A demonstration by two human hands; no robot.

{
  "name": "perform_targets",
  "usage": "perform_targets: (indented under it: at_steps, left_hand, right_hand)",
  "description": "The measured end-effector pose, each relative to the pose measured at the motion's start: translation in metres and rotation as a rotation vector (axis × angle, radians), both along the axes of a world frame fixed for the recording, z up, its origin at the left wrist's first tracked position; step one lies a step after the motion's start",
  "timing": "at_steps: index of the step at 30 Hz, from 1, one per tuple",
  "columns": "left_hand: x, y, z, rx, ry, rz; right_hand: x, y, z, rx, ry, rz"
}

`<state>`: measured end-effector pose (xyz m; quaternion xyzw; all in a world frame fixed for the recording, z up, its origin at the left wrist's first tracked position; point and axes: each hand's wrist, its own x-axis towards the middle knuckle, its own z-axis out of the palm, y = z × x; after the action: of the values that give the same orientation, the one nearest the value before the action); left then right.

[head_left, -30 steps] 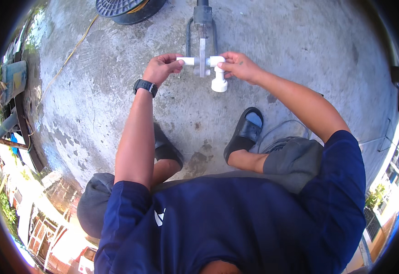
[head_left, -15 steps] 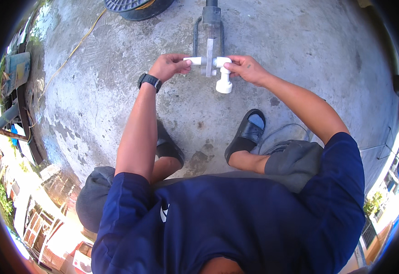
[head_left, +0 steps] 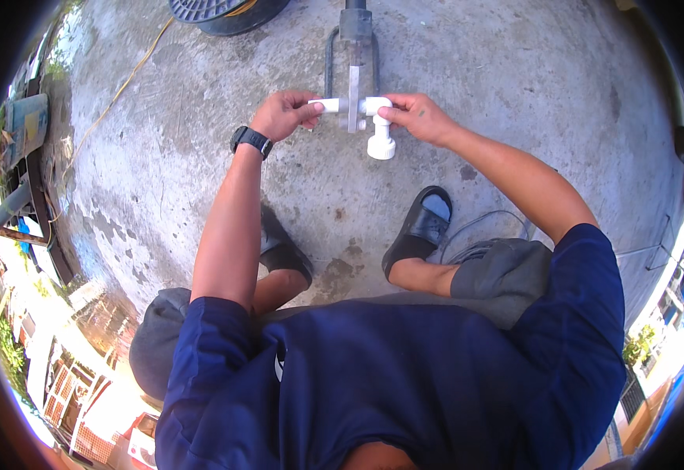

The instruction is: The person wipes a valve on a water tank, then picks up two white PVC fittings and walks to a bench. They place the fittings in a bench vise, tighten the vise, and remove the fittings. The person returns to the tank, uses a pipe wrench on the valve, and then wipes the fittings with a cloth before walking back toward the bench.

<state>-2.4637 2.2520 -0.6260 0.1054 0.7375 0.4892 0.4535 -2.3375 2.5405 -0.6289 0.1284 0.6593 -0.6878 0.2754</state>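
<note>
Two bare hands meet over a grey concrete floor [head_left: 514,86], joining white plastic plumbing parts at about 12 o'clock in the head view. At 11 o'clock, the left hand [head_left: 281,114], a black watch [head_left: 250,140] on its wrist, pinches a short white pipe [head_left: 328,105] between thumb and curled fingers. At 1 o'clock, the right hand [head_left: 416,117] pinches a white elbow fitting [head_left: 378,125] with thumb and fingertips pressed together on its upper bend; the fitting's wider threaded end points down toward 6 o'clock. Pipe and fitting are held level, end to end, crossing in front of a grey metal tool [head_left: 353,55] that lies on the floor beyond them. Lower, near centre, two black sandals [head_left: 422,227] rest on the concrete. A dark round object [head_left: 228,12] and a yellow cord [head_left: 115,94] lie toward 11 o'clock.
</note>
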Motion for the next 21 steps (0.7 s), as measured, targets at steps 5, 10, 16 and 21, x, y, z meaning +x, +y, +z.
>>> perform_targets:
  at_steps: [5, 10, 16, 21]
  left_hand:
    - [0.001, 0.000, -0.002, 0.055, -0.044, 0.040]
    - [-0.008, -0.001, -0.003, -0.005, -0.048, -0.067]
    - [-0.014, 0.002, 0.003, -0.003, 0.032, -0.117]
    - [-0.007, 0.008, 0.010, -0.037, 0.051, -0.122]
  right_hand:
    - [0.003, -0.002, -0.004, -0.020, 0.053, -0.016]
    - [0.004, -0.004, -0.003, 0.024, 0.057, 0.017]
    - [0.008, -0.007, 0.000, 0.034, 0.047, -0.045]
    - [0.012, -0.004, 0.001, -0.018, 0.025, -0.067]
